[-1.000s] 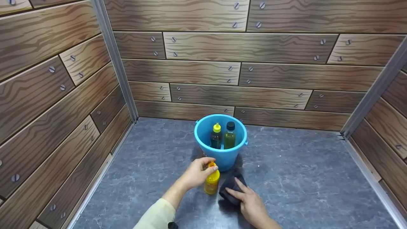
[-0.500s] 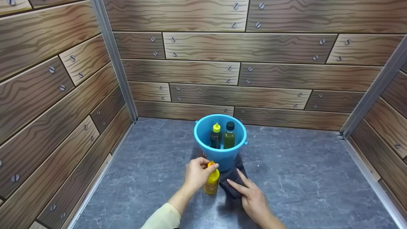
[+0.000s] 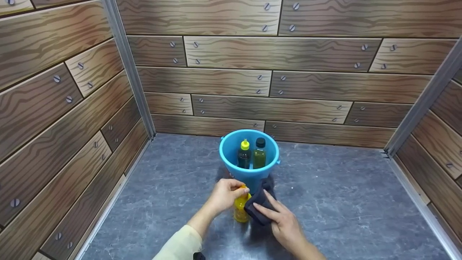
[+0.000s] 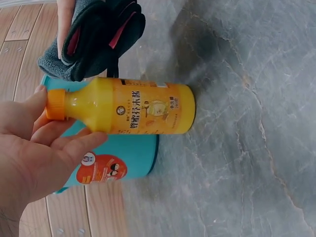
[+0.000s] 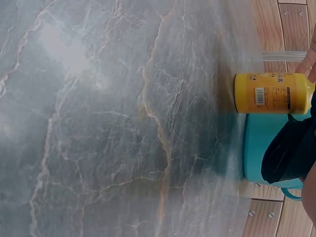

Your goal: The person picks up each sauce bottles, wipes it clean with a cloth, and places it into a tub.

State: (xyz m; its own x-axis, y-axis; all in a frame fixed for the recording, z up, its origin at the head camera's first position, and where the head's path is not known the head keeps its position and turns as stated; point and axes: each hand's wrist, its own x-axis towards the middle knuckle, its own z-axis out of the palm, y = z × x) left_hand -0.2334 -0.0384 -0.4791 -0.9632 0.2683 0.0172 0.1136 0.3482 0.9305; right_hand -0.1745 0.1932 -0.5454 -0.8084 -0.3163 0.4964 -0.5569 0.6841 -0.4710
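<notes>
My left hand (image 3: 223, 195) pinches the orange cap (image 4: 57, 104) of a yellow sauce bottle (image 4: 143, 108) between thumb and fingers. The bottle is upright in front of the blue bucket, with a printed label on its side. Just to its right, my right hand (image 3: 287, 225) grips a folded dark grey cloth (image 3: 260, 207), two fingers stretched along it. In the head view the cloth overlaps the bottle's right side. Reddish edging shows in its folds in the left wrist view. The right wrist view has the cloth (image 5: 289, 150) beside the bottle (image 5: 269, 94).
Behind the hands stands the blue bucket (image 3: 249, 176). Inside it are a dark bottle (image 3: 244, 159) with a yellow nozzle cap and an olive-green bottle (image 3: 259, 159) with a black cap. Wood-patterned walls (image 3: 231, 83) enclose the grey marbled tabletop (image 3: 335, 187).
The cloth in my right hand has moved up and left, from beside the yellow bottle to overlapping its side. My left hand keeps its pinch on the cap; the bottle has shifted slightly right.
</notes>
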